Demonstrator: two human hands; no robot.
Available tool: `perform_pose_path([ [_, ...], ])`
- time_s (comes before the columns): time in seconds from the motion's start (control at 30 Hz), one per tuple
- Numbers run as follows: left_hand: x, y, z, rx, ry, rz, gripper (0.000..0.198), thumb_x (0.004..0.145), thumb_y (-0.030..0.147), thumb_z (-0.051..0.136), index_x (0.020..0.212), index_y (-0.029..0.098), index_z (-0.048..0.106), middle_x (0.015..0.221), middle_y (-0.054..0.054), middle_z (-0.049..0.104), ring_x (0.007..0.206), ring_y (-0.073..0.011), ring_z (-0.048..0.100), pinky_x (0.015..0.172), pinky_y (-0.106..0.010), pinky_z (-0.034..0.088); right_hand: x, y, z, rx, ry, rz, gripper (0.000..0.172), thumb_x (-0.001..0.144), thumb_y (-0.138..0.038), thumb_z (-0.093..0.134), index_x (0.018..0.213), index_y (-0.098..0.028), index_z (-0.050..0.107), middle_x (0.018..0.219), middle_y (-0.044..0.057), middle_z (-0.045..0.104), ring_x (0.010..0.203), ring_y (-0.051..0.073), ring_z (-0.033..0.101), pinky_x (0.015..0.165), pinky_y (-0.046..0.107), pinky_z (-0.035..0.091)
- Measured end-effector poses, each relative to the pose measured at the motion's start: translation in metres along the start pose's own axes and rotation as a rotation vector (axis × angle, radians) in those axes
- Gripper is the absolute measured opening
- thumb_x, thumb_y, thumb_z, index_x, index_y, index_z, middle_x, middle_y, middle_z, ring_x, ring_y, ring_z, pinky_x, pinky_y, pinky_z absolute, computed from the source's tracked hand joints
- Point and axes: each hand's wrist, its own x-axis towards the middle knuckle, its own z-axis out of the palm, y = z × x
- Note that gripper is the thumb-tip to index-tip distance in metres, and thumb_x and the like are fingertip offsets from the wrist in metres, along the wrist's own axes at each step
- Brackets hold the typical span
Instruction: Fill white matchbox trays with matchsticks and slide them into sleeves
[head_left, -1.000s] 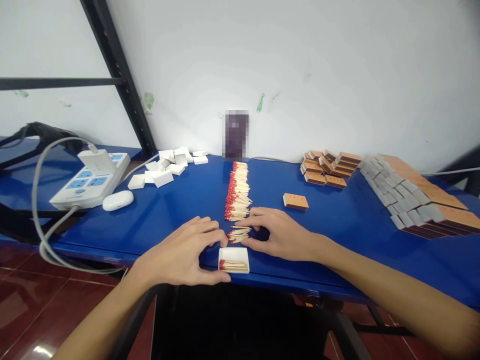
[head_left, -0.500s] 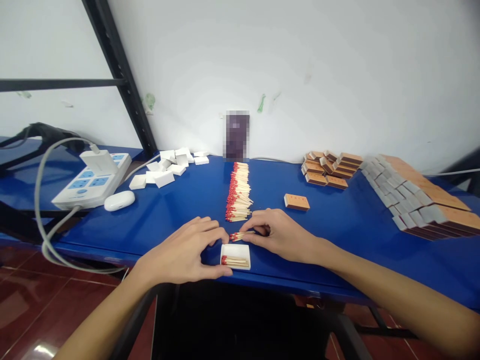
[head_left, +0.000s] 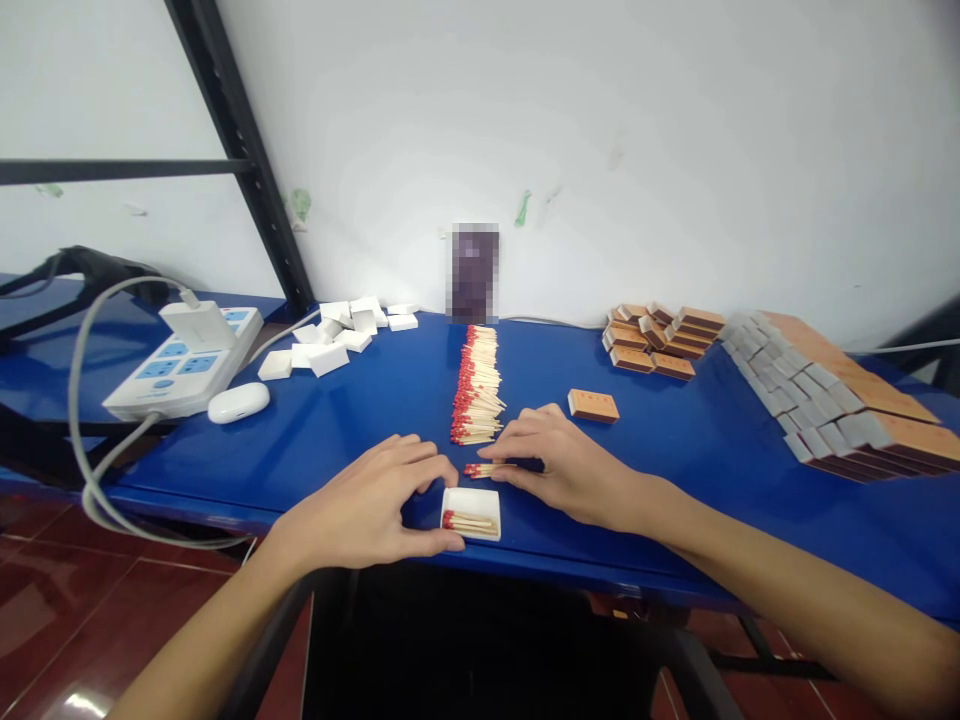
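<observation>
A small white matchbox tray [head_left: 471, 498] with a few red-tipped matches in it lies near the front edge of the blue table [head_left: 360, 420]. My left hand [head_left: 375, 505] curls round the tray's left side, thumb and forefinger touching it. My right hand [head_left: 566, 465] pinches a small bundle of matches [head_left: 480, 469] just behind the tray, fingers closed on it. A long row of loose matches [head_left: 476, 385] runs away from the hands toward the wall.
Empty white trays [head_left: 337, 332] are heaped at the back left, beside a power strip [head_left: 180, 362], a grey cable [head_left: 90, 440] and a white earbud case [head_left: 238, 401]. One orange matchbox [head_left: 592, 404] lies alone; more matchboxes [head_left: 660, 338] and stacked sleeves [head_left: 832, 395] fill the right.
My right hand gathered the loose bundle of matches together and closed on it, shifting slightly toward the tray. My left hand stayed on the tray.
</observation>
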Motion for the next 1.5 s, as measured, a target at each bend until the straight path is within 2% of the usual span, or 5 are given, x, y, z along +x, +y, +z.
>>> perform_pose_path([
  [0.27, 0.0, 0.001, -0.001, 0.008, -0.017, -0.004, 0.036, 0.086, 0.056, 0.063, 0.102, 0.023, 0.058, 0.087, 0.0, 0.055, 0.081, -0.0196, 0.05, 0.087, -0.036, 0.038, 0.0, 0.0, 0.0, 0.074, -0.04, -0.029, 0.022, 0.099, -0.026, 0.053, 0.104, -0.022, 0.073, 0.105, 0.005, 0.068, 0.096, 0.018, 0.061, 0.087, 0.032, 0.046],
  [0.87, 0.0, -0.002, 0.001, -0.016, -0.002, -0.01, 0.037, 0.086, 0.056, 0.063, 0.1, 0.023, 0.059, 0.085, 0.001, 0.053, 0.08, -0.0179, 0.048, 0.082, -0.033, 0.038, 0.0, 0.002, 0.002, 0.05, 0.067, -0.113, 0.017, 0.093, -0.016, 0.059, 0.098, -0.018, 0.074, 0.093, 0.006, 0.071, 0.084, 0.016, 0.066, 0.077, 0.03, 0.054],
  [1.27, 0.0, -0.001, 0.001, -0.01, 0.0, -0.009, 0.036, 0.086, 0.056, 0.064, 0.098, 0.023, 0.058, 0.084, 0.002, 0.052, 0.08, -0.0183, 0.048, 0.079, -0.032, 0.036, 0.002, 0.012, 0.017, 0.096, 0.283, -0.18, 0.019, 0.083, -0.007, 0.061, 0.092, -0.016, 0.075, 0.082, 0.004, 0.074, 0.076, 0.016, 0.066, 0.068, 0.029, 0.054],
  [1.4, 0.001, -0.001, 0.001, -0.01, 0.006, -0.024, 0.035, 0.086, 0.055, 0.064, 0.097, 0.022, 0.057, 0.084, 0.002, 0.052, 0.081, -0.0184, 0.048, 0.078, -0.032, 0.036, 0.001, 0.002, 0.012, 0.174, 0.353, -0.159, 0.016, 0.083, -0.008, 0.062, 0.09, -0.017, 0.074, 0.082, 0.004, 0.075, 0.074, 0.015, 0.067, 0.065, 0.026, 0.054],
  [1.5, 0.002, 0.0, 0.001, -0.023, 0.017, -0.04, 0.035, 0.086, 0.056, 0.064, 0.097, 0.023, 0.057, 0.085, 0.002, 0.053, 0.082, -0.0186, 0.049, 0.078, -0.031, 0.036, -0.001, -0.008, 0.011, 0.277, 0.336, -0.18, 0.012, 0.085, -0.012, 0.065, 0.091, -0.017, 0.074, 0.085, 0.004, 0.075, 0.076, 0.013, 0.068, 0.068, 0.025, 0.055],
])
